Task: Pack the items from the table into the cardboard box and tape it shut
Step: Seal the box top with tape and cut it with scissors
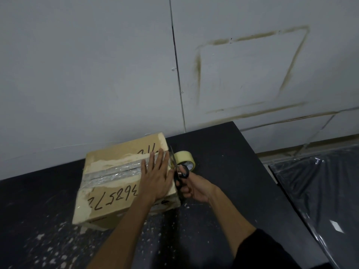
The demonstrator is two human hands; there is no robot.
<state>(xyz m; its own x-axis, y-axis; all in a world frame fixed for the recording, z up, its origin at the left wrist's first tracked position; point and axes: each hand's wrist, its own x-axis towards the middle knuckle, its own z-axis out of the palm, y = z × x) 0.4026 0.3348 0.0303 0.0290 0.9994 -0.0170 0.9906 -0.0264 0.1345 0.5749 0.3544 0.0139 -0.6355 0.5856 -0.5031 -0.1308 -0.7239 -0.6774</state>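
Observation:
A closed cardboard box (108, 193) with handwritten numbers lies on the dark table (223, 152). A strip of clear tape (114, 172) runs along its top seam. My left hand (156, 179) lies flat on the right end of the box top, fingers spread over the tape. My right hand (194, 188) grips black scissors (179, 174), whose blades point up at the box's right edge, where tape leads toward the roll. A yellowish tape roll (184, 161) stands on the table just right of the box, behind the scissors.
A grey wall (97, 74) rises directly behind the box. The table is speckled with white paint flecks. To the right, past the table's edge, a dark surface wrapped in plastic film (320, 183) sits lower down.

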